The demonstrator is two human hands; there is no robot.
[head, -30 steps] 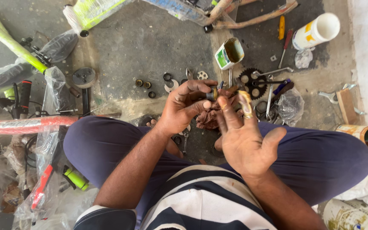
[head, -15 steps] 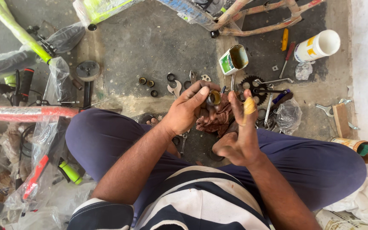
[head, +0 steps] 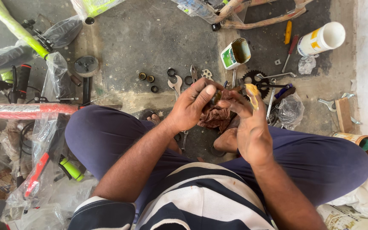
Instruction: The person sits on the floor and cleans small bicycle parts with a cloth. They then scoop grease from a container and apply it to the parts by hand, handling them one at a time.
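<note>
Grey concrete floor, stained and littered with parts, fills the view from above. At the far left a red bicycle tube and a lime-green frame tube, partly wrapped in clear plastic, are seen. Further right, small dark rings and a spanner lie just beyond the knees.

At the centre, the left hand is curled around a small dark round part, which is pinched between the thumb and the fingertips; only a sliver of it is visible. Just below it a brown rag is seen. The right hand is held beside it, its fingers spread and gripping nothing, with a dab of yellowish grease carried on a raised fingertip close to the part.

Compared with half a second ago, the hands have been kept at the same spot, and the greased finger has been brought nearer to the part.

Further right, an open green-and-white grease tin, a black chainring, a white canister and a clear plastic bag are laid out.
</note>
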